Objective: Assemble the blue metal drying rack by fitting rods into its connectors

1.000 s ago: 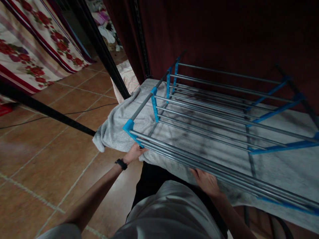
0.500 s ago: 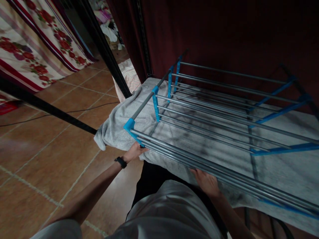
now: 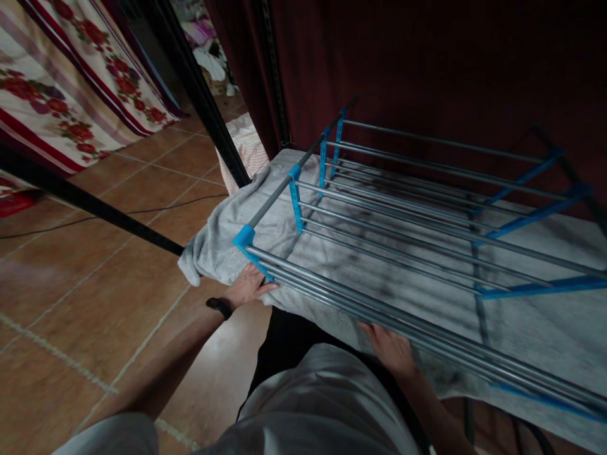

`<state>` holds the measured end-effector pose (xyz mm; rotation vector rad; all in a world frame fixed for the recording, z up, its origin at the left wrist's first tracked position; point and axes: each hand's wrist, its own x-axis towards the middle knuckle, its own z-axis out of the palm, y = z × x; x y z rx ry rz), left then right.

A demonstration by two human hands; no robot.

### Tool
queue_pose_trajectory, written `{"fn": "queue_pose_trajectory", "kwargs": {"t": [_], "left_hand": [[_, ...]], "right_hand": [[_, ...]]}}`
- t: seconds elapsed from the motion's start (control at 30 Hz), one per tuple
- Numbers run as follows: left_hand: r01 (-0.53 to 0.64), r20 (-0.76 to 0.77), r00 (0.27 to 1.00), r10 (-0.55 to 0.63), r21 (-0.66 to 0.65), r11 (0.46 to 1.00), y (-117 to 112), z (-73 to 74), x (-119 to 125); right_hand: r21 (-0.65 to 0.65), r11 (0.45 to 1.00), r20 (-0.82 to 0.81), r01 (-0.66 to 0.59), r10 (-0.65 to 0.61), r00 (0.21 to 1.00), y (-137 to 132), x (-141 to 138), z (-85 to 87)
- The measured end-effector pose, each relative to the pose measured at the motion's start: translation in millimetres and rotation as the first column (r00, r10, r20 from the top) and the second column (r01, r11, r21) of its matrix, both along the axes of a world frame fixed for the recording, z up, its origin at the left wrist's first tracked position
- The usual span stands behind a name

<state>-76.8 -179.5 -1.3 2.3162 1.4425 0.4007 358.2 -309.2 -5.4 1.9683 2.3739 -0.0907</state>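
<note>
A grey towel (image 3: 332,253) lies spread across a drying rack, under its upper grey rods (image 3: 379,234) and blue plastic joints. My left hand (image 3: 246,285) is at the towel's near left edge, just below the blue corner piece (image 3: 244,239), with its fingers closed on the cloth. A black watch sits on that wrist. My right hand (image 3: 391,349) holds the towel's near edge further right, and its fingertips are hidden under the front rods. The towel's left corner (image 3: 190,268) hangs over the side.
A dark red curtain (image 3: 427,63) hangs right behind the rack. Black metal bars (image 3: 199,82) cross on the left over a brown tiled floor (image 3: 95,284), where a thin cable runs. A floral cloth (image 3: 57,95) hangs at the far left. A striped cloth (image 3: 246,148) lies by the rack.
My left hand has slid a little to the left along the towel's edge, under the blue corner. My right hand has hardly moved.
</note>
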Motion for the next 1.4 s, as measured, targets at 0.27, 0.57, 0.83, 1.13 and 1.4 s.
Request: {"fn": "queue_pose_trajectory", "kwargs": {"t": [0.27, 0.57, 0.83, 1.13, 1.4], "left_hand": [[0.013, -0.092, 0.996, -0.004, 0.1, 0.995, -6, 7.4, -15], [0.034, -0.096, 0.995, -0.026, 0.086, 0.996, -17, 4.8, -24], [-0.084, 0.007, 0.996, 0.084, 0.035, 0.996, -22, 17.5, -18], [-0.205, 0.429, 0.852, 0.3, -0.253, 0.945, -21, 6.7, 23], [0.001, 0.486, 0.829, 0.277, -0.496, 0.868, 3, 22.9, 26]], "right_hand": [[-0.028, 0.999, -0.03, 0.039, -0.04, 0.999, -2, 2, -4.0], [-0.032, 0.999, -0.006, 0.027, -0.027, 1.0, -4, 1, -0.2], [0.209, 0.978, -0.049, -0.023, 0.034, 0.998, -5, 4, -13.6], [0.207, 0.978, -0.058, -0.023, 0.036, 0.998, -5, 4, -16.0], [0.189, 0.982, -0.044, -0.01, 0.019, 0.999, -5, 4, -20.1]]}}
